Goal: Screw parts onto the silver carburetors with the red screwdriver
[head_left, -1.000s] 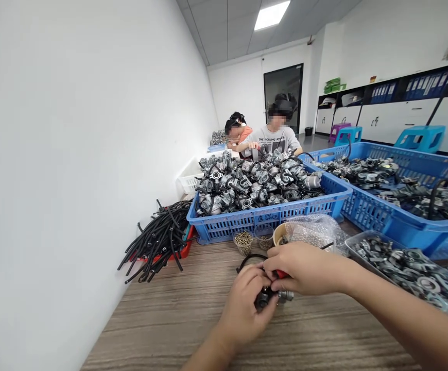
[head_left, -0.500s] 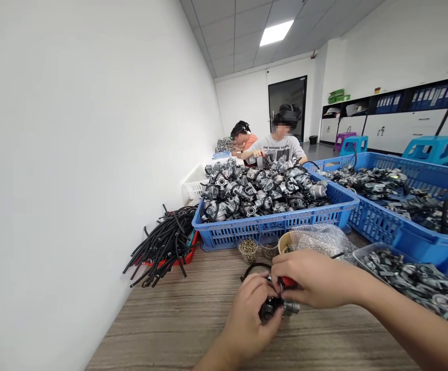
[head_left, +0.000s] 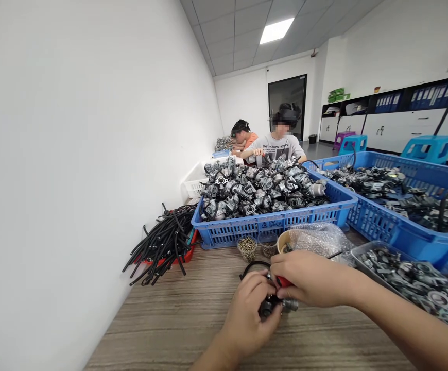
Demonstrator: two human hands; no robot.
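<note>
My left hand [head_left: 249, 314] is closed round a carburetor [head_left: 266, 308] on the wooden table, covering much of it. A black hose [head_left: 255, 264] curves out behind its fingers. The carburetor's round metal end [head_left: 290, 304] pokes out on the right. My right hand [head_left: 309, 278] is closed on a red-handled tool [head_left: 283, 282], which looks like a screwdriver. A thin dark rod [head_left: 335, 254] shows beyond the back of this hand, apparently the same tool's shaft. The right fingertips meet the carburetor beside my left fingers; what lies between them is hidden.
Carburetors fill a blue crate [head_left: 239, 238] ahead. Cups of brass screws [head_left: 247, 247] and small parts [head_left: 268, 248] stand before it, near bubble wrap [head_left: 320, 239]. Black hoses [head_left: 162, 242] lie left; a tray of metal parts [head_left: 405, 283] and another crate [head_left: 401, 226] sit right. Two people work beyond.
The red handle has tilted slightly in my right hand, and the right fingers have shifted a little over the carburetor. My left hand keeps its grip.
</note>
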